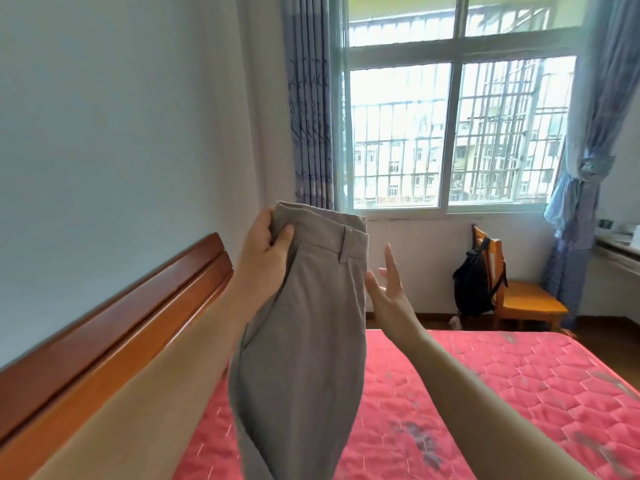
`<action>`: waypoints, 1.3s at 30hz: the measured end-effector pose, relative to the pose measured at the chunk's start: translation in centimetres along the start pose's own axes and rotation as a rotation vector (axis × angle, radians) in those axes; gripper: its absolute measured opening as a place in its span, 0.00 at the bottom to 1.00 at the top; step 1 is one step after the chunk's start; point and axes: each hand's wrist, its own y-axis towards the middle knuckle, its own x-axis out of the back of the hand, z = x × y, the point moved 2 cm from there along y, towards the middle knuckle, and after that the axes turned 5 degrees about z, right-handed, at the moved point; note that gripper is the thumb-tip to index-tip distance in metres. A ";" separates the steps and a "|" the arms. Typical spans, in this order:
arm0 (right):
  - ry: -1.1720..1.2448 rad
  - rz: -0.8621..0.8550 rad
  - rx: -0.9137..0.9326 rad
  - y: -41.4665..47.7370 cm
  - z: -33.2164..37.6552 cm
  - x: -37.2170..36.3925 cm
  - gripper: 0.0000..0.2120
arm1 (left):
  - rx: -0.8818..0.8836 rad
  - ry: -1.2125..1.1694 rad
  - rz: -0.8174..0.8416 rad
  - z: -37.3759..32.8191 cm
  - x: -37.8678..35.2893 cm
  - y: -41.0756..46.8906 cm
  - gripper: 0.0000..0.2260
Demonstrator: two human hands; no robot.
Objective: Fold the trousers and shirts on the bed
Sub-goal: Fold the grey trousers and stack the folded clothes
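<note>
The trousers [304,323] are grey, of a fine, matte woven cloth, and hang in the air above the near left part of the bed [485,375], folded lengthwise into a long panel that swells out low down. Their waistband [322,223] is at the top, with a narrow belt loop [343,244] stitched across it and a slanted pocket seam running down below. The left hand [265,244] has its grip closed on the left corner of the waistband, thumb in front and fingers curled behind the cloth. The right hand [389,282] is spread flat, fingers straight and pointing up, holding nothing, just beside the right edge of the trousers; whether it touches the cloth cannot be told. The bed has a red quilted cover stitched in hexagons, with dark smudged patches. Along its left side runs a glossy reddish wooden headboard [121,317] with long grooves, against a plain pale wall [121,116]. Far off, a barred window [450,133] stands between blue patterned curtains [310,98]. Below it on the right, a black backpack [472,285] rests on an orange wooden chair [530,299].
</note>
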 end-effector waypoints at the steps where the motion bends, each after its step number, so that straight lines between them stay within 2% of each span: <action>1: 0.081 0.003 0.005 0.7 1.0 -0.4 0.29 | -0.048 0.038 0.000 -1.4 0.5 1.3 0.10; 5: 0.146 -0.063 0.203 2.2 6.1 -1.5 0.27 | -0.153 0.160 -0.073 -4.8 2.9 4.0 0.04; 8: 0.160 -0.066 0.378 1.8 10.7 -1.5 0.26 | -0.190 0.255 -0.169 -6.6 5.1 5.0 0.05; 11: 0.134 -0.153 0.573 1.3 15.8 -0.6 0.28 | -0.269 0.372 -0.324 -9.5 6.7 5.9 0.07; 13: 0.067 -0.171 0.601 1.1 17.8 0.0 0.32 | -0.320 0.366 -0.426 -11.4 7.2 6.4 0.07; 16: 0.043 0.016 0.545 0.0 17.4 0.0 0.35 | -0.289 0.323 -0.491 -12.4 7.0 6.1 0.08; 20: 0.061 -0.013 0.560 -1.8 15.0 0.3 0.33 | -0.203 0.337 -0.404 -10.3 6.1 4.7 0.10; 23: 0.060 -0.050 0.551 -2.2 13.7 1.1 0.32 | 0.008 0.177 -0.242 -6.1 4.9 1.9 0.24; 25: 0.012 -0.062 0.522 -3.0 12.2 1.6 0.32 | 0.189 0.098 -0.098 -2.1 2.9 -2.7 0.35; 26: -0.011 -0.066 0.499 -3.5 11.3 1.9 0.31 | 0.244 0.069 -0.035 -0.3 1.8 -5.0 0.38; 28: -0.052 -0.061 0.451 -4.4 10.0 2.4 0.30 | 0.268 0.048 -0.006 1.7 0.2 -8.1 0.35; 32: -0.083 -0.067 0.337 -4.8 9.6 4.8 0.27 | 0.181 0.073 -0.119 0.9 -1.6 -8.9 0.31; 36: 0.022 0.100 0.092 -9.0 3.7 6.2 0.36 | 0.197 0.034 -0.209 0.8 -3.5 -11.2 0.27; 39: 0.091 0.055 -0.078 -13.6 -2.0 6.0 0.38 | 0.253 0.084 -0.165 2.2 -4.7 -13.2 0.26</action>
